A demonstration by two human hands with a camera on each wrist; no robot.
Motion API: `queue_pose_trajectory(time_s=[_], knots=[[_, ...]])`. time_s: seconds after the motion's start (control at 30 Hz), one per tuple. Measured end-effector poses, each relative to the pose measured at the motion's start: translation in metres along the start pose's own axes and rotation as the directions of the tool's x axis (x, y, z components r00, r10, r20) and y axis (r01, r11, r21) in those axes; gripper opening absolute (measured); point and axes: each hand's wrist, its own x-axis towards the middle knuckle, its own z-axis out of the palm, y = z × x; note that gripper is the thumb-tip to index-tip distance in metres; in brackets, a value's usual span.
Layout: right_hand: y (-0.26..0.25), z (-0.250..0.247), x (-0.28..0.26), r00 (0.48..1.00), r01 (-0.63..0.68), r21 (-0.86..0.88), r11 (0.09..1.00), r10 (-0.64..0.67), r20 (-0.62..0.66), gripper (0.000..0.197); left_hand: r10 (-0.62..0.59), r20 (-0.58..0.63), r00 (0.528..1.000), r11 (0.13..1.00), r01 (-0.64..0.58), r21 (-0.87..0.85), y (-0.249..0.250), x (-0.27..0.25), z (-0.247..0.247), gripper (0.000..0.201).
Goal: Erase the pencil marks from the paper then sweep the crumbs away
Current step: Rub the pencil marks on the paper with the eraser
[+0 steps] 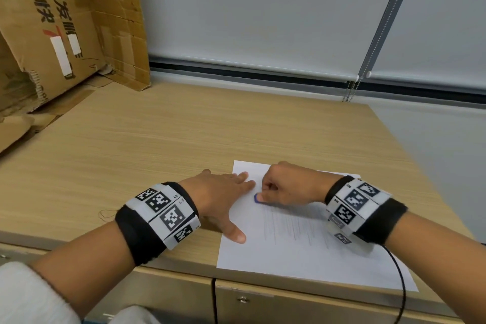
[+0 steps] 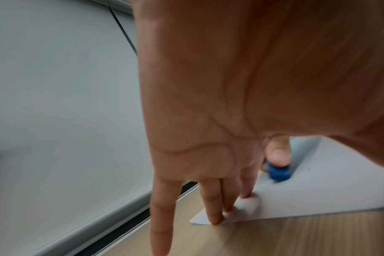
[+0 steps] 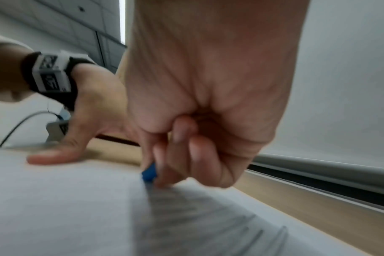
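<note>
Paper: a white sheet [image 1: 302, 258] was laid flat near the front edge of the wooden desk [image 1: 157, 139], with its near edge reaching past that edge of the desk.
Pencil marks: a band of grey strokes [image 1: 294, 226] was seen across the middle of the sheet, below the right hand; the same strokes [image 3: 197, 216] were shown blurred in the right wrist view.
Eraser: a small blue eraser [image 1: 256, 198] was set against the sheet at the upper left end of the strokes; it was also visible in the left wrist view [image 2: 278, 171] and the right wrist view [image 3: 149, 171].
Right hand: the hand [image 1: 286, 187] was curled into a fist-like grip, and the eraser was pinched between thumb and fingers, its lower end touching the paper.
Left hand: the hand [image 1: 221, 192] was spread flat with straight fingers; several fingertips [image 2: 215, 220] were pressed on the far left corner of the sheet, the thumb was laid on its left margin, and nothing was grasped.
Wristbands: black bands bearing square printed markers were worn on both wrists.
Surroundings: flattened cardboard boxes [image 1: 65, 21] were leaned at the far left of the desk, and a grey roller blind [image 1: 263, 8] was hung behind it.
</note>
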Motion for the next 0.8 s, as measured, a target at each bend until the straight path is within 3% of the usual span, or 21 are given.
queue_pose_trajectory(time_s=[0.07,0.2,0.37,0.53,0.7,0.8], knots=[[0.002,0.004,0.0,1.0,-0.001,-0.004,1.0,0.001,-0.014,0.04,-0.003,0.005,1.0,1.0,0.003,0.005,0.0,0.001,0.0,0.117],[-0.007,0.0,-0.006,0.985,0.023,0.012,1.0,-0.025,0.17,0.039,-0.004,0.001,1.0,1.0,0.004,0.013,0.0,0.001,0.0,0.117],[-0.002,-0.002,0.003,1.0,-0.004,-0.011,1.0,0.004,0.022,0.041,-0.006,0.0,1.0,1.0,0.006,-0.006,-0.001,0.001,0.001,0.118],[-0.012,0.004,-0.016,0.966,0.044,0.018,0.999,-0.047,0.255,0.038,-0.007,-0.012,1.0,1.0,0.007,0.004,-0.002,0.002,0.002,0.119],[-0.007,0.005,-0.016,0.996,0.037,0.045,0.998,-0.041,0.083,0.04,-0.015,0.006,1.0,1.0,0.015,-0.003,-0.001,0.002,0.002,0.119],[-0.013,0.013,-0.027,0.969,0.07,0.111,0.991,-0.094,0.229,0.043,-0.018,0.0,1.0,1.0,0.018,-0.002,-0.001,0.002,0.002,0.119]])
